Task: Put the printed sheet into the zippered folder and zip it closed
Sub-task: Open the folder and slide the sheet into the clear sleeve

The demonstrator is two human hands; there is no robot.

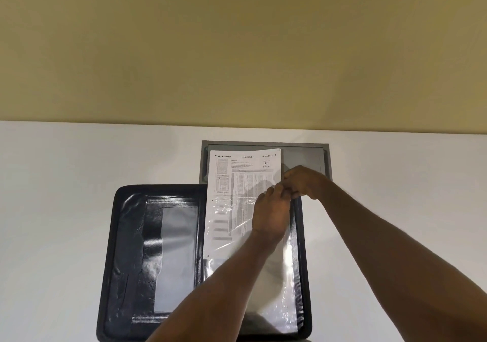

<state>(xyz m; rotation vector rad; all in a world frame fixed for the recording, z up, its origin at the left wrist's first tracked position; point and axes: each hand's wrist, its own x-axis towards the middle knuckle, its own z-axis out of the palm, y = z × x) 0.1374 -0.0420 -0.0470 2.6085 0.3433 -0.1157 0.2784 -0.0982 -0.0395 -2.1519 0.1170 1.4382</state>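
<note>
We see the zippered folder [123, 257] lying open flat on the white counter [66, 183], its black left half showing a grey inner pocket [176, 257]. On its right half lies a clear plastic sleeve [279, 289], glossy and wrinkled. The printed sheet [237, 181] sits partly inside that sleeve: its lower part is under the plastic, while its upper part sticks out past the folder's far edge and overlaps a grey tray [305, 157] set just behind the folder. Our left hand [268, 215] rests over the sheet's right side, its fingers pinched at the sleeve's top edge near the right border. Our right hand [303, 181] meets it there, fingers closed in a pinch on the same edge; whether they hold plastic or paper we cannot tell.
</note>
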